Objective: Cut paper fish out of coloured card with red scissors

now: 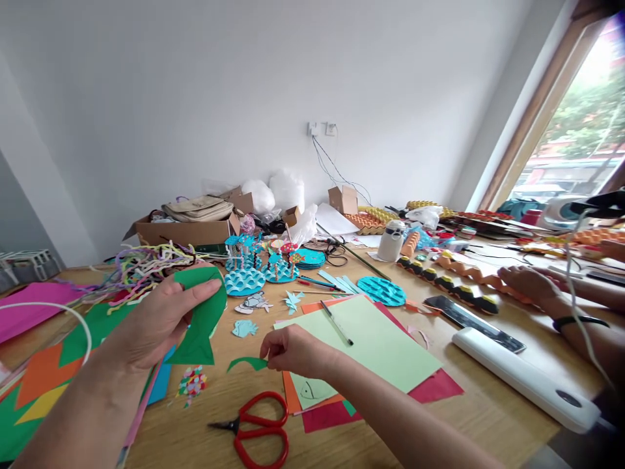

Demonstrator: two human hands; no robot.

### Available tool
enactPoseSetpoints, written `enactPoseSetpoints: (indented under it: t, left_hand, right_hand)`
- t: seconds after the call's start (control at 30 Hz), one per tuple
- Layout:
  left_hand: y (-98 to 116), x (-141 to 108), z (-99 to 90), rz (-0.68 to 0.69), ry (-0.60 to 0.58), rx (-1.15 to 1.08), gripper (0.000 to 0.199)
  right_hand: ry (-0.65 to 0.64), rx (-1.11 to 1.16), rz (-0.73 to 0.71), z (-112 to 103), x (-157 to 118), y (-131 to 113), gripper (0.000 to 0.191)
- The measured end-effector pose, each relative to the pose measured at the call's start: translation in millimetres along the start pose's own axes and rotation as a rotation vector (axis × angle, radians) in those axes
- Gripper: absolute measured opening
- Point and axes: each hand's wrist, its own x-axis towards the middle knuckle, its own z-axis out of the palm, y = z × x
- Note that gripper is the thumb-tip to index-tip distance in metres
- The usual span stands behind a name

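Through the camera, I see my left hand (166,319) pinching one green sheet (195,342), my right hand (295,352) one green strip (249,363), over the table (195,433). One pair of scissors (238,425) lies nearer; farther back, a long cardboard box (188,234) bears one bag (202,210).

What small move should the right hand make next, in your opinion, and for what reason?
Probably the right hand should lay the curved green paper strip on the table. Its fingers are occupied pinching that strip, the left hand holds the larger green paper, and the red-handled scissors lie nearby, unheld.
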Motion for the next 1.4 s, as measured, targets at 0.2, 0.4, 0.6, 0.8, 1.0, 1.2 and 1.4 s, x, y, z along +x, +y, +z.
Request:
enactPoseSetpoints:
  t: [0.2, 0.4, 0.6, 0.8, 1.0, 1.2, 1.4]
  left_hand:
    - [-2, 4, -3.4, -0.001, 0.02, 0.009, 0.025]
    - [-2, 3, 1.7, -0.007, 0.023, 0.009, 0.024]
    - [-4, 1, 2.7, -0.001, 0.019, -0.028, 0.018]
    - [-4, 3, 3.6, 0.014, -0.016, -0.038, 0.019]
    - [-6, 3, 5.7, 0.051, -0.108, 0.003, 0.02]
    - [-7, 5, 6.6, 0.068, -0.129, 0.024, 0.028]
    - [-11, 10, 2.9, 0.07, -0.124, 0.058, 0.028]
  right_hand:
    - [0.236, 0.062, 0.051, -24, -2, 17, 0.018]
    - [0.544, 0.064, 0.114, -77, -2, 60, 0.012]
    - [0.716, 0.037, 0.201, -119, -2, 96, 0.008]
    - [0.677, 0.005, 0.207, -121, 12, 101, 0.014]
    - [0.614, -0.079, 0.233, -114, 43, 102, 0.03]
    - [0.552, -0.184, 0.227, -108, 64, 106, 0.029]
    - [0.448, -0.217, 0.21, -94, 67, 97, 0.031]
